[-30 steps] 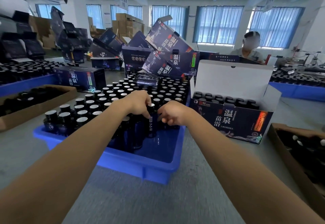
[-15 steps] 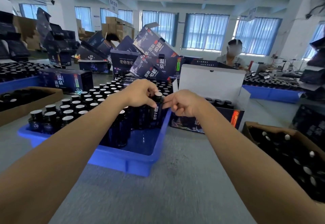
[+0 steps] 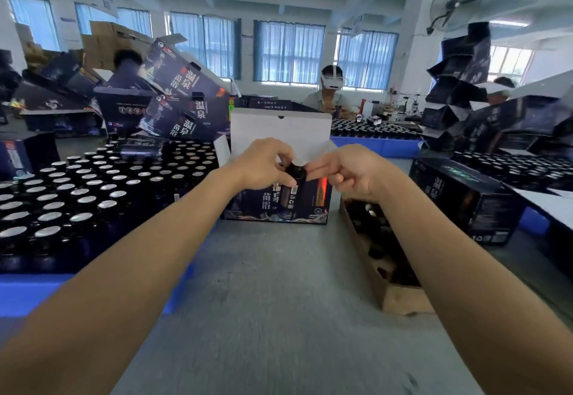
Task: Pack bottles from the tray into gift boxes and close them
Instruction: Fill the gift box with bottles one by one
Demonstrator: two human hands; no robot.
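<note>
While pinched at 3 o'clock by the right hand (image 3: 352, 174), the bottle (image 3: 294, 188) is clamped at 9 o'clock by curled left hand (image 3: 263, 166) fingers (image 3: 283, 155)

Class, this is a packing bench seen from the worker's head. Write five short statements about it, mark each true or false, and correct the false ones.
1. The left hand and the right hand both hold one bottle. True.
2. The gift box behind the bottle is closed. False: its white lid stands open.
3. The tray of bottles lies to the left of the gift box. True.
4. The tray is red. False: it is blue.
5. A cardboard box lies to the right of the gift box. True.
</note>
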